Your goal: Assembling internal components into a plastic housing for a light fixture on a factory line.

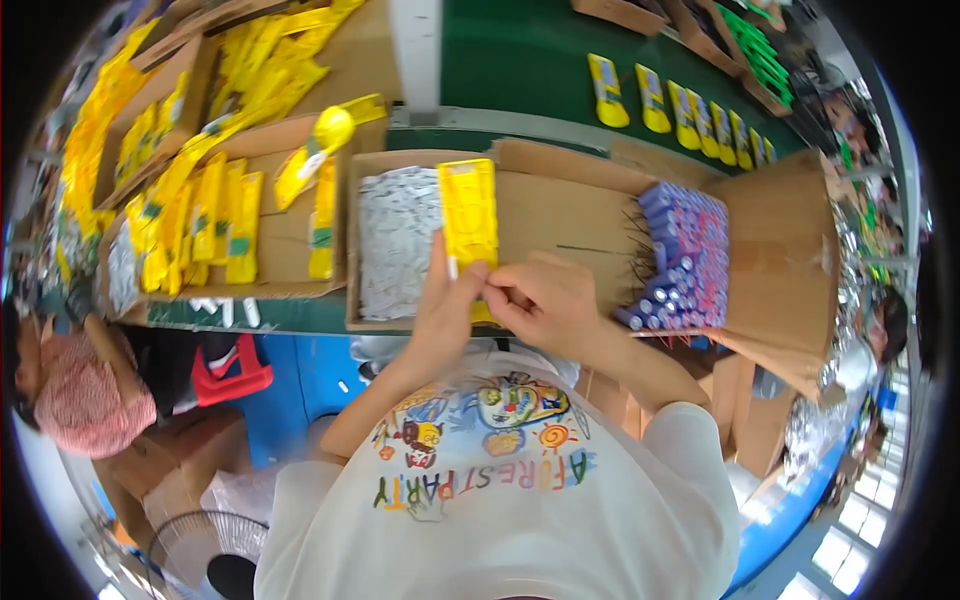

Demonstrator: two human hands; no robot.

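Note:
My left hand point(447, 305) holds a long yellow plastic housing point(468, 205) upright by its lower part, with the thumb on its face. Recesses show along the housing. Against its lower end, my right hand point(545, 300) has its fingertips pinched together; whatever is between them is too small to make out. Behind my left hand, a shallow cardboard box point(353, 240) contains many small white pieces point(398, 235). To the right, purple cylindrical cells point(690, 250) with thin dark wires are stacked in a larger cardboard box point(570, 205).
On the left, a cardboard box point(285, 265) contains yellow housings point(243, 225). Several yellow pieces point(605, 90) lie in a row on the green surface point(520, 70) at the back. A person in a red patterned top point(95, 395) works at far left, near a red stool point(232, 375).

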